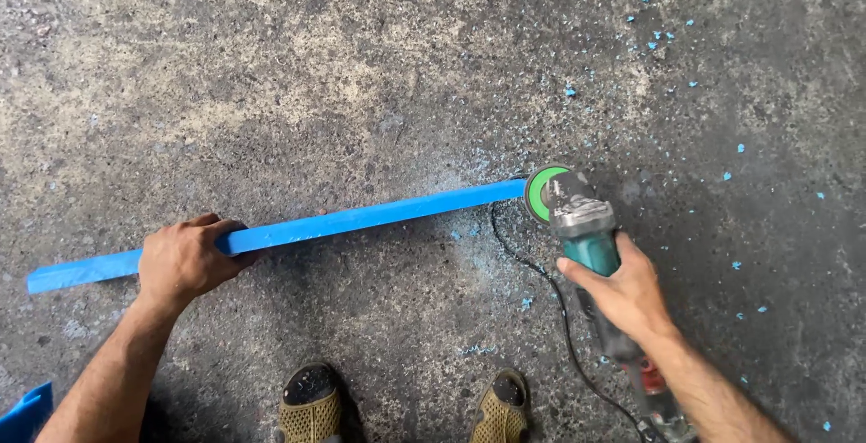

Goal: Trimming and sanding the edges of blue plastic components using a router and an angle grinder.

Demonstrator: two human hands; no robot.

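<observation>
A long blue bar [361,218] lies on the concrete floor [361,73], running from lower left up to the right. My left hand [185,261] presses down on it near its left part, fingers curled over it. My right hand [624,294] grips the teal body of an angle grinder [582,222]. The grinder's green-rimmed disc [541,192] touches the bar's right end.
Small blue chips [663,37] are scattered over the floor at the upper right and right. The grinder's black cable [541,272] loops below the bar's end. My two sandalled feet [311,404] stand at the bottom. A blue piece [25,411] shows at the bottom left corner.
</observation>
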